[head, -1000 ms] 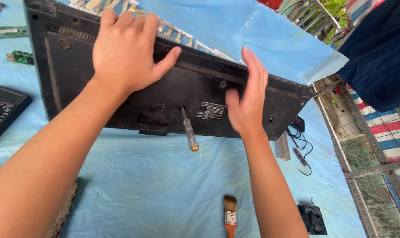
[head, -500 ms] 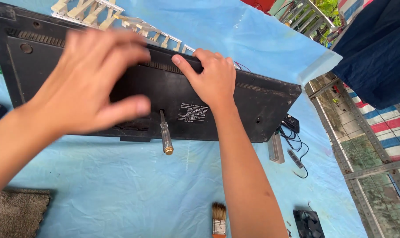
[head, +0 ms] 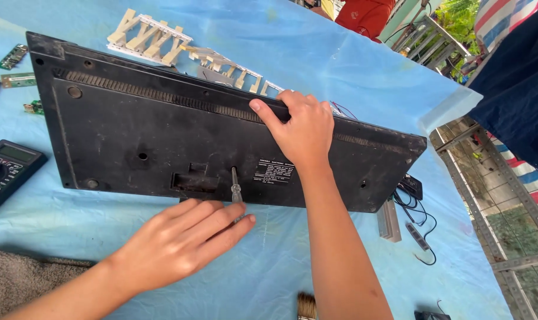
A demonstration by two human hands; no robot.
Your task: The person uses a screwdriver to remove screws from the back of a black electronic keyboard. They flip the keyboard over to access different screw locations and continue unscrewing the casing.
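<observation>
the black keyboard casing (head: pixel 162 136) lies underside up on the blue-covered counter (head: pixel 340 59), its long axis running from the upper left down to the right, straight ahead of both hands. the right hand (head: pixel 301 130) is curled over the far top edge near the middle, fingers hooked round the rim and holding it. the left hand (head: pixel 183 243) lies flat and loose on the cloth just below the near edge, fingers together, their tips at the screwdriver (head: pixel 235 188), whose shaft rests on the casing; whether it grips the handle i cannot tell. the left hand is the nearer one to that tool. half a second ago the left hand was up over the casing, spread and blurred; now it has dropped to the near edge, and the right hand has kept its hold on the rim. a multimeter (head: pixel 5 172) sits at the left, a row of pale key parts (head: pixel 150 38) beyond the casing, a brush (head: pixel 306 306) near the bottom.
</observation>
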